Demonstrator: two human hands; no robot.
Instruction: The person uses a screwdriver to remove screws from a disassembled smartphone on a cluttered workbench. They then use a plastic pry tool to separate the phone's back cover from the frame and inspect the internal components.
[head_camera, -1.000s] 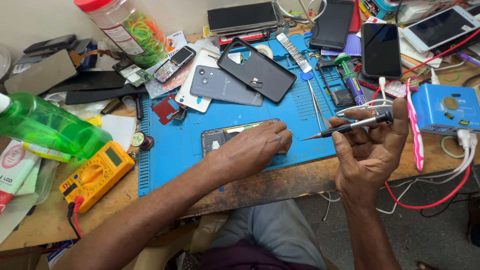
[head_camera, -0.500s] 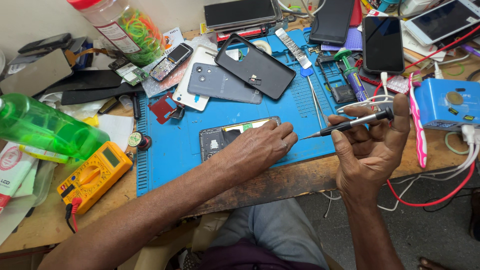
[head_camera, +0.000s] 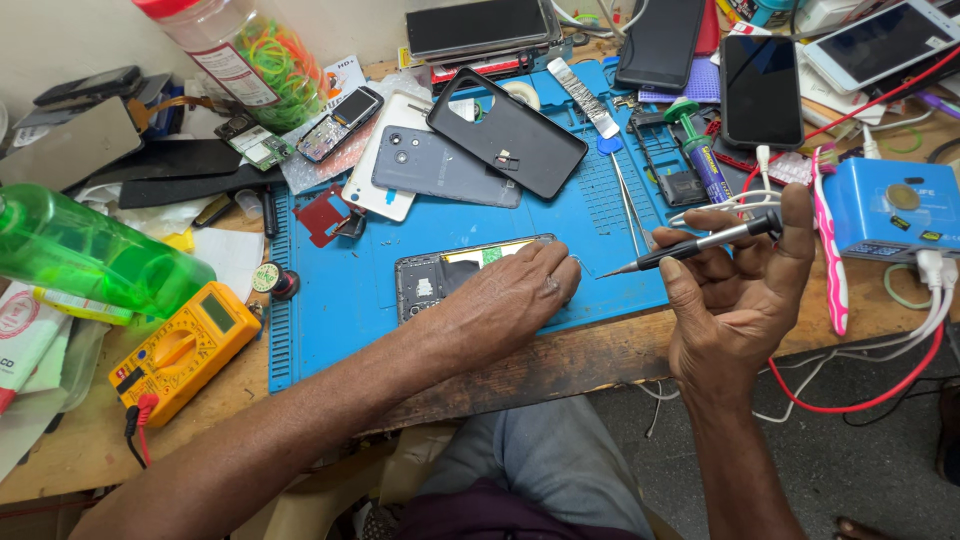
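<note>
Fingers of the left hand (head_camera: 510, 300) lie flat and together on an opened phone (head_camera: 445, 275), covering its right half — only the left part, with bare circuitry and a strip of yellow and green, shows. The phone lies on a blue mat (head_camera: 340, 310) near the front edge of the bench. The right hand (head_camera: 735, 290) is held palm up just off the mat's right edge, pinching a thin screwdriver (head_camera: 690, 245) between thumb and forefinger; the tip points left toward the left hand's fingertips, near but apart. Whether the tip carries a screw cannot be told.

Behind the phone on the mat lie a grey back cover (head_camera: 440, 165), a black cover (head_camera: 505, 130) overlapping it, tweezers (head_camera: 625, 200) and a green-capped tube (head_camera: 700, 150). A white cover under the grey one is mostly hidden. More phones at the top edge are cut off by the frame, as is a jar (head_camera: 240, 50) of coloured rubber bands at upper left.

Left of the mat sit a green bottle (head_camera: 90, 255) on its side and a yellow multimeter (head_camera: 180, 350). To the right, a blue box (head_camera: 890, 210) with white plugs and a red cable (head_camera: 860, 395) drooping over the edge; a pink toothbrush (head_camera: 830, 240) lies beside it.

The bench (head_camera: 560, 360) is worn, scratched wood, crowded with parts. Below it show the person's lap and a dark floor; a pale wall rises at upper left
</note>
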